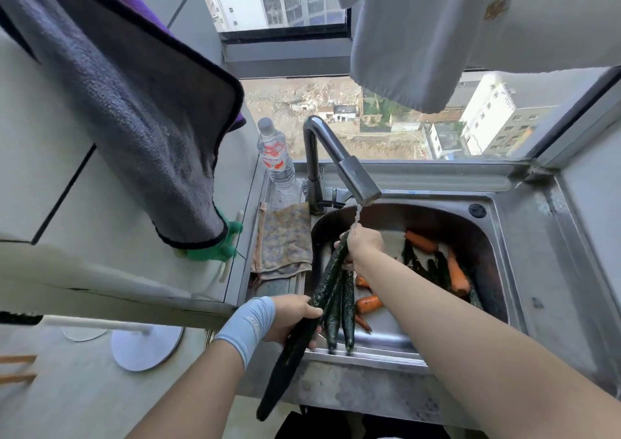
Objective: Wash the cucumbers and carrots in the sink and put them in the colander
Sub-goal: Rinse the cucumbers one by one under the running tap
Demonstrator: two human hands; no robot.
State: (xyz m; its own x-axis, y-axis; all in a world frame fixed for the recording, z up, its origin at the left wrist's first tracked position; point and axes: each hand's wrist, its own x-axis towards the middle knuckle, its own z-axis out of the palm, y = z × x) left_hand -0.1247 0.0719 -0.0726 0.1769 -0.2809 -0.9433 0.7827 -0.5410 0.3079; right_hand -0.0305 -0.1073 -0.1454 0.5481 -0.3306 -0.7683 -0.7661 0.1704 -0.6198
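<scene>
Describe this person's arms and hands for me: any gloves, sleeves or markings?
The left hand and right hand wear no gloves. A pale blue-grey stretchy band with a faint printed mark wraps the left wrist, and the forearm behind it is uncovered. The right arm has no sleeve, watch or band as far as the view shows.

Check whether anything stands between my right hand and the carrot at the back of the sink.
Nothing visible does. The right hand grips the long cucumber under the faucet; the carrot lies uncovered to its right on the sink floor.
</scene>
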